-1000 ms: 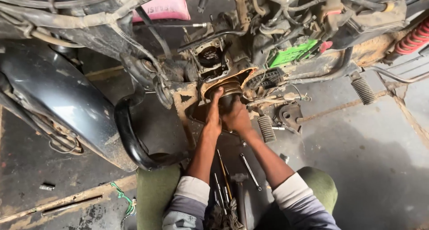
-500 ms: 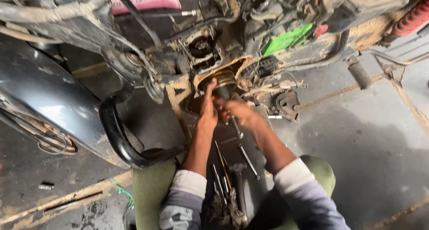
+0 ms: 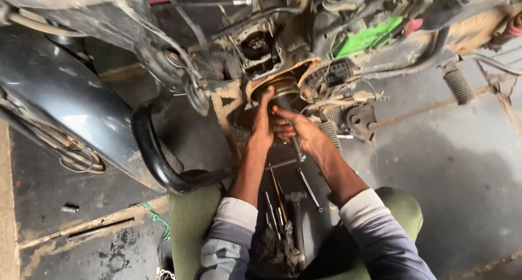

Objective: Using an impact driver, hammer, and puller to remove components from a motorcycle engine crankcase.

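Since half a second ago my view has dipped and closed in, while both hands have stayed at the engine opening. My left hand (image 3: 262, 122) reaches straight up, fingers pressed together against the round, dirt-caked metal pulley (image 3: 274, 88) set in the rust-edged housing just above. My right hand (image 3: 296, 130) comes in from the lower right, pinching a slim dark steel tool (image 3: 296, 148) whose long axis runs down from the pulley toward my lap. Left is nearer the pulley. Beyond, loose wrenches (image 3: 309, 188) lie on the grimy floor (image 3: 462, 166) between my knees; a black fender (image 3: 60, 95) curves to the left.
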